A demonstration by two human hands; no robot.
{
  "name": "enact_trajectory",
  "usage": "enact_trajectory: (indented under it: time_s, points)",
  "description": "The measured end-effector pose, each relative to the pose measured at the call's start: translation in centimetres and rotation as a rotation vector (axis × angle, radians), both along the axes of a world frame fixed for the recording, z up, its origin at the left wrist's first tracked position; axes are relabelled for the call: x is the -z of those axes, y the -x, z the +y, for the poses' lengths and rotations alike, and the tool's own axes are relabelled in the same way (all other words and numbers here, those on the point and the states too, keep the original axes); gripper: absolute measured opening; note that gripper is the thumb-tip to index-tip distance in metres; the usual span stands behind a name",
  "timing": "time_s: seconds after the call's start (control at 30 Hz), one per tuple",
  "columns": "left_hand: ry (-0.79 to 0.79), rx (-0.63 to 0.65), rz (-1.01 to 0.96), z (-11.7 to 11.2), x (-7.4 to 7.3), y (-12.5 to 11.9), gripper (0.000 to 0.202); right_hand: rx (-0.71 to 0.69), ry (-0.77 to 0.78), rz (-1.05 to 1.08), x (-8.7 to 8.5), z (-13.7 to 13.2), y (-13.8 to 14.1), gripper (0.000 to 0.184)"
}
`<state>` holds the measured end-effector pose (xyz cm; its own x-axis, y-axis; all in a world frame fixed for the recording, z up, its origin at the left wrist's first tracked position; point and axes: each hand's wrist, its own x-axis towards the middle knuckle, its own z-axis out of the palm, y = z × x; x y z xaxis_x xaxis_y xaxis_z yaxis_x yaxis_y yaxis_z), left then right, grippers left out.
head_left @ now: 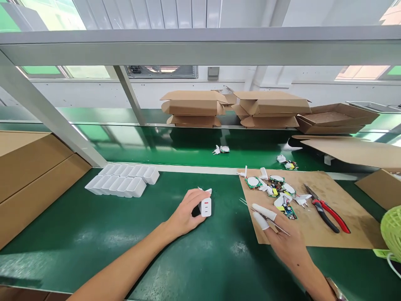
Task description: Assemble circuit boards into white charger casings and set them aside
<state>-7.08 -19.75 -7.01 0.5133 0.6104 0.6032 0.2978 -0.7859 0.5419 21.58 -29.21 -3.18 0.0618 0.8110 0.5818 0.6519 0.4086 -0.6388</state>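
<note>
A white charger housing (206, 208) sits in the left hand (188, 209), near the middle of the green tabletop (175, 267). Its port face, with one reddish slot above two dark ones, points toward the camera; that face stands taller than wide, its long axis close to upright. The body runs back behind the fingers, so its depth is hidden, and whether its base touches the table I cannot tell. A small white piece shows at its upper edge. The left thumb and fingers grasp the housing from its left side.

The right hand (286, 234), with white finger cots (260, 220), pinches metal tweezers (282, 229), whose parted tips point left toward the housing, well apart from it. This hand is over the edge of a brown cardboard sheet (338, 238) bearing circuit boards (253, 182) with white plug parts and red-and-black pliers (327, 211), nose pointing away and left.

At the left lie two rows of white plastic cases (120, 184). Beyond a pale rail (194, 169), more boards rest on a green strip (188, 156); cardboard boxes (194, 104) stand behind, before a white wall (234, 83) with windows.
</note>
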Motion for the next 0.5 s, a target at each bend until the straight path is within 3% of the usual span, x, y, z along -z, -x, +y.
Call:
enact_trajectory:
  time_s: [0.13,0.27,0.5]
  points:
    - [-0.025,-0.018,0.011,0.0,-0.2,0.0,0.056,-0.078,0.072,0.132,-1.4,0.3,3.8,0.019]
    - [-0.039,-0.005,-0.005,0.1,0.0,0.1,0.055,-0.163,0.125,0.222,-1.3,1.6,7.3,0.02]
    - [-0.03,0.018,-0.004,0.2,0.4,0.1,0.054,-0.198,0.213,0.243,-0.5,2.5,8.4,0.024]
